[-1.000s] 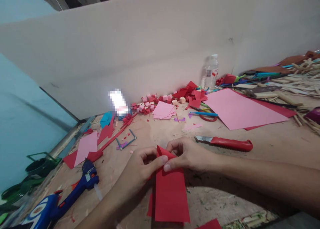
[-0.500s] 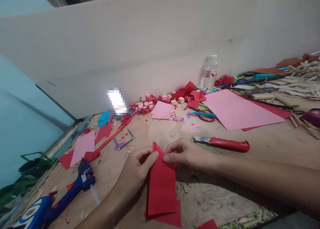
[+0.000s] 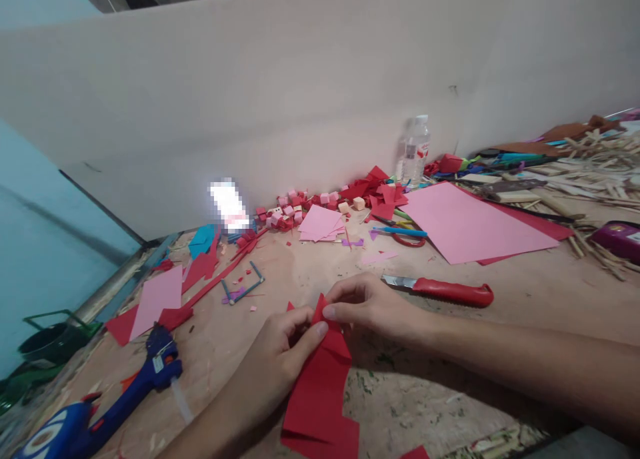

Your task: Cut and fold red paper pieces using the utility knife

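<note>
Both hands pinch the far end of a folded red paper strip (image 3: 320, 392) that lies on the wooden worktop (image 3: 525, 299) in front of me. My left hand (image 3: 283, 359) grips its left edge with thumb and fingers closed. My right hand (image 3: 370, 305) pinches the top corner from the right, fingers curled. The strip runs toward me and fans out at the near end into two overlapping layers.
A red-handled utility knife (image 3: 445, 289) lies just right of my right hand. A blue glue gun (image 3: 125, 395) sits at the near left. Pink sheets (image 3: 475, 222), scissors (image 3: 403, 233), small foam cubes (image 3: 295, 209), a water bottle (image 3: 415, 151) and wooden sticks (image 3: 590, 172) line the back wall.
The red strip has slid toward me and to the left, its near layers spreading apart. Both hands stayed pinched on its far end, shifting slightly left.
</note>
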{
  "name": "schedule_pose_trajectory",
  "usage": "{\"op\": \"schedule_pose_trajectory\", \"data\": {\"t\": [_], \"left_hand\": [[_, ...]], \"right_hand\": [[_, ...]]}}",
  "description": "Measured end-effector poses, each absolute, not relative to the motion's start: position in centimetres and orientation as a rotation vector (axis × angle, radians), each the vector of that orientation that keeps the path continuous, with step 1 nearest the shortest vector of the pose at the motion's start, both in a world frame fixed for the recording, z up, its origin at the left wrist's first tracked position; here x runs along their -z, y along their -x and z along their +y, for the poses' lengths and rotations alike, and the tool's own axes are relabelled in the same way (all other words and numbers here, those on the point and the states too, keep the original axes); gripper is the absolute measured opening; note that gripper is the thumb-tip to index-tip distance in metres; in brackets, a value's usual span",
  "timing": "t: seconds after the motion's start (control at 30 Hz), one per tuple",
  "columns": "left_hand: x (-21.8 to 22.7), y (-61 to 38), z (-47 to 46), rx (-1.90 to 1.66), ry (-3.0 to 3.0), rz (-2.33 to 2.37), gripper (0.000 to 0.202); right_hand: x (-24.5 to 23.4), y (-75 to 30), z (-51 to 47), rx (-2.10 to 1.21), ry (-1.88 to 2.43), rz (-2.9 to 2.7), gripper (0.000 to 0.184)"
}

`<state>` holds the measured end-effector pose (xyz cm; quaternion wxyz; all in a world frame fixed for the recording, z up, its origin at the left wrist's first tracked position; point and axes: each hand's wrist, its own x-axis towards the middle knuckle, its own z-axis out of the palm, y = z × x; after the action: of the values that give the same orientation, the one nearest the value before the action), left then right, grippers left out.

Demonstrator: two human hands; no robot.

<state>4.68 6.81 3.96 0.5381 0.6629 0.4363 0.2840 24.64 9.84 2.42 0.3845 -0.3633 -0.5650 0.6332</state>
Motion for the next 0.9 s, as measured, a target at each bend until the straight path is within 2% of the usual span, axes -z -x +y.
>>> {"op": "schedule_pose_trajectory", "data": {"t": [0.3, 0.57, 0.9], "left_hand": [[-3.64, -4.85, 6.98, -0.661, -1.674, 1.117, 0.038], [-3.69, -4.73, 7.11, -0.626, -1.673, 1.083, 0.040], [-3.83, -4.82, 6.66, -0.617, -1.598, 1.061, 0.038]], "right_hand": [[-2.37, -24.30, 9.83, -1.609, 0.960, -1.290, 0.032], [-2.61, -24.40, 9.75, -1.593, 0.976, -1.245, 0.042], [-2.80, -24.45, 9.51, -1.678, 0.970, -1.213, 0.041]]}}
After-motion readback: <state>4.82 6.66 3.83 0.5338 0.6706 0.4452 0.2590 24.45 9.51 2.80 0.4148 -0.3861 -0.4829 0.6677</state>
